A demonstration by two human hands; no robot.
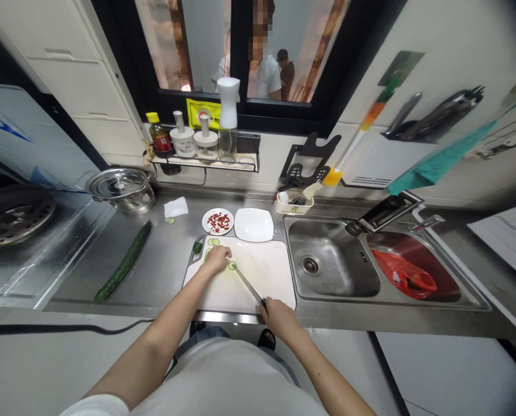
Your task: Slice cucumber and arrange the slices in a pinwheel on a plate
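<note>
On the white cutting board, my left hand is curled down over cucumber slices, its fingers bent and partly hiding them. More pale green cucumber slices lie just beyond it. My right hand is closed round the black handle of a kitchen knife. The blade points up and left across the board, and a single cucumber slice is at its tip, close to my left fingers. A dark green cucumber end sits by the board's handle. Left of the board lies a whole cucumber.
Behind the board stand a plate of chopped red pieces and a white square plate. A lidded steel pot is at the back left. The double sink borders the board's right, with a red plastic bag in its far basin.
</note>
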